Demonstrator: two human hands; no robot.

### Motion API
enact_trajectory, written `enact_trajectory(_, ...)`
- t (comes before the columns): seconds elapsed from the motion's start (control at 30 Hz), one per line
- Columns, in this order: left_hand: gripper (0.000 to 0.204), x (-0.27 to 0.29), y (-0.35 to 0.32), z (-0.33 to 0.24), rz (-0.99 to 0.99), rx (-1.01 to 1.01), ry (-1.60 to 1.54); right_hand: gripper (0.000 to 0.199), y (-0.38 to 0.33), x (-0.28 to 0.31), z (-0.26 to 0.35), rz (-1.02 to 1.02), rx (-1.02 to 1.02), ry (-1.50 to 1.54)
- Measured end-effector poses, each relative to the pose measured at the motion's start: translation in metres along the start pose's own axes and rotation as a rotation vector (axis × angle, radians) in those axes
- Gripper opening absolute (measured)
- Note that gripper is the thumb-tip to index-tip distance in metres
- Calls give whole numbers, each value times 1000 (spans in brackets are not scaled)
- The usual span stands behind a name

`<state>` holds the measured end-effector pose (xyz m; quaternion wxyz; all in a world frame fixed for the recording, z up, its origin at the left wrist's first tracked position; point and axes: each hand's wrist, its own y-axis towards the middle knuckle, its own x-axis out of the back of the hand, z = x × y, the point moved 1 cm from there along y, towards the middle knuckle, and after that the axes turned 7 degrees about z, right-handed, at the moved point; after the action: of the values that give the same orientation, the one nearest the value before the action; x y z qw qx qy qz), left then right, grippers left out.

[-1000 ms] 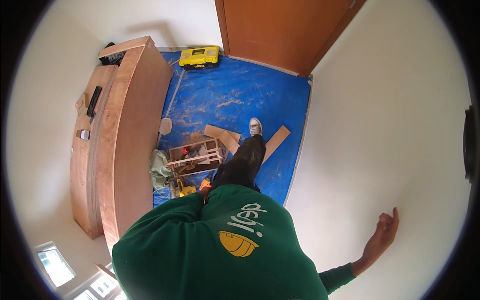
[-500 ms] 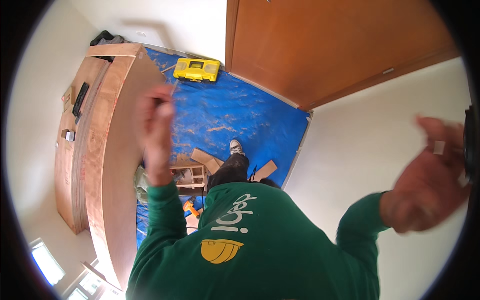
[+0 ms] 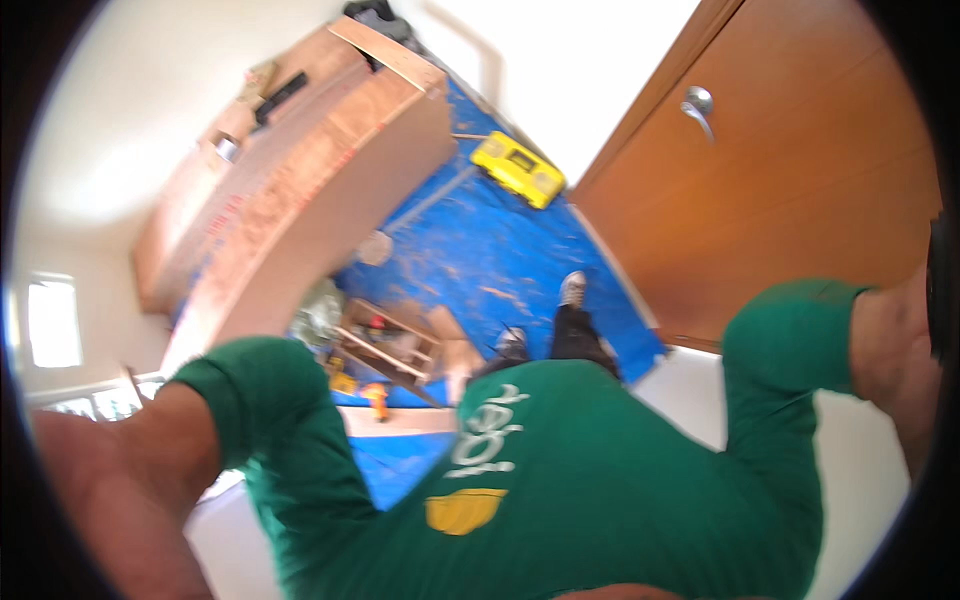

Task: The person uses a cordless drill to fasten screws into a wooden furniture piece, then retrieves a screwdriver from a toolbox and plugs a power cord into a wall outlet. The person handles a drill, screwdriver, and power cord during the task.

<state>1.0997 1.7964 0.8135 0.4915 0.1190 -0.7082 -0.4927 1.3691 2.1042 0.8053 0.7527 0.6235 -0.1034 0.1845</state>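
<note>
My left hand [image 3: 105, 500] is raised at the lower left, smeared by motion and cut by the dark rim. Its fingers cannot be made out, and nothing held shows. At the right edge my right hand [image 3: 905, 345] is lifted too, with only the wrist and part of the hand in sight below a black object [image 3: 938, 290]; its fingers are hidden. Both arms are in green sleeves, bent outward at the elbows. The brown wooden door [image 3: 790, 190] with a silver lever handle [image 3: 698, 103] lies beyond the right arm.
A long plywood box or counter [image 3: 330, 200] runs along the left, with small items on top. Blue sheeting [image 3: 440, 265] covers the floor. On it lie a yellow toolbox [image 3: 518, 168], a wooden tray [image 3: 390, 340] of tools, an orange power tool [image 3: 376, 400] and cardboard pieces.
The view has swung, bringing the door handle in. My left hand has gone from above the floor out to the lower left; my right hand has slid farther behind the right rim.
</note>
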Motion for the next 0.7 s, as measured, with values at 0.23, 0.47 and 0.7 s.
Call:
enact_trajectory(0.23, 46, -72, -12, 39, -245, 427, 89, 45, 14, -9, -128, 122, -217, -103)
enact_trajectory(0.47, 43, -152, -2, 67, -383, 564, 227, 41, 16, -14, -237, 161, -170, -7)
enact_trajectory(0.7, 40, -175, 42, 109, -503, 482, 293, 36, 71, -59, -297, 36, 41, 303)
